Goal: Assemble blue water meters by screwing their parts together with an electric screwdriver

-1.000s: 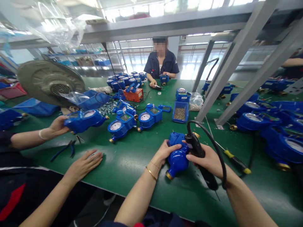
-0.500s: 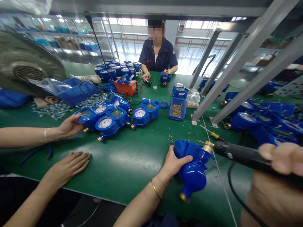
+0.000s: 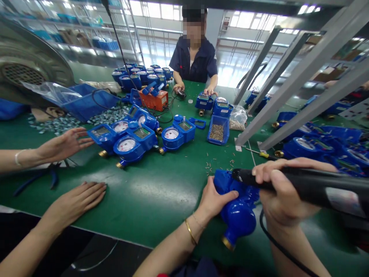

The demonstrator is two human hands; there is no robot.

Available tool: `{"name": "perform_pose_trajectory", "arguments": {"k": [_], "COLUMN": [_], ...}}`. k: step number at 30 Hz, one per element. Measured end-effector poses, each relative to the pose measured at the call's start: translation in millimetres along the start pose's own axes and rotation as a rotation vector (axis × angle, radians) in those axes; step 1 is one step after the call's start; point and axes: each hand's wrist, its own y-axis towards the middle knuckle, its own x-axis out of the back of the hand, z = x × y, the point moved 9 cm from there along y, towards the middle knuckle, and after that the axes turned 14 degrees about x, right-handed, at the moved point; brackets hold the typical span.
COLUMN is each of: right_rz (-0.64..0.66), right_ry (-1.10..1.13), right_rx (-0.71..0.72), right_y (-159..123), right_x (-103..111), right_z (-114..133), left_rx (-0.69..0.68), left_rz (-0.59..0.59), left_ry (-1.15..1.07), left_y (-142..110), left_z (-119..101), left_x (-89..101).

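My left hand (image 3: pixel 215 198) grips a blue water meter (image 3: pixel 238 215) that lies face down on the green bench, its brass end pointing toward me. In my right hand (image 3: pixel 284 192) is a black electric screwdriver (image 3: pixel 305 181), its cord hanging below. The screwdriver's nose reaches over the upper part of the meter's blue housing; its bit is hidden or too blurred to make out. Several small screws (image 3: pixel 211 163) are scattered just beyond the meter. Behind them stands a blue bin (image 3: pixel 218 140) filled with screws.
At left, a co-worker's hands (image 3: pixel 65 144) are beside grouped meters (image 3: pixel 127 146); pliers (image 3: pixel 37 181) lie near. Another person (image 3: pixel 194 61) works opposite. Grey metal struts (image 3: pixel 288 88) slant at right, before more meters (image 3: pixel 305 144) and a yellow-black screwdriver (image 3: pixel 263 154).
My right hand has brought the electric screwdriver leftward from the meter's brass end onto its housing. The co-worker's hand at left has let go of a meter. The person opposite has set a meter beside another.
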Motion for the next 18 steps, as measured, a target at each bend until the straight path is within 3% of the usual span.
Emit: {"name": "perform_pose_trajectory", "arguments": {"k": [3, 8, 15, 18], "right_rz": [0.089, 0.12, -0.073, -0.122], "right_ry": [0.049, 0.085, 0.039, 0.005], "right_rx": [-0.067, -0.146, 0.015, 0.023], "right_y": [-6.5, -9.2, -15.1, -16.8], "right_x": [-9.6, -11.0, 0.8, 4.4], "right_z": [-10.8, -19.2, -9.8, -9.8], "left_rx": [-0.13, -0.095, -0.105, -0.111], "left_rz": [0.076, 0.07, 0.045, 0.031], "left_ry": [0.103, 0.126, 0.238, 0.245], "left_y": [-1.1, 0.5, -9.9, -12.9], "left_z": [-5.5, -2.2, -12.9, -12.6], "left_x": [-6.8, -5.1, -6.4, -5.7]}}
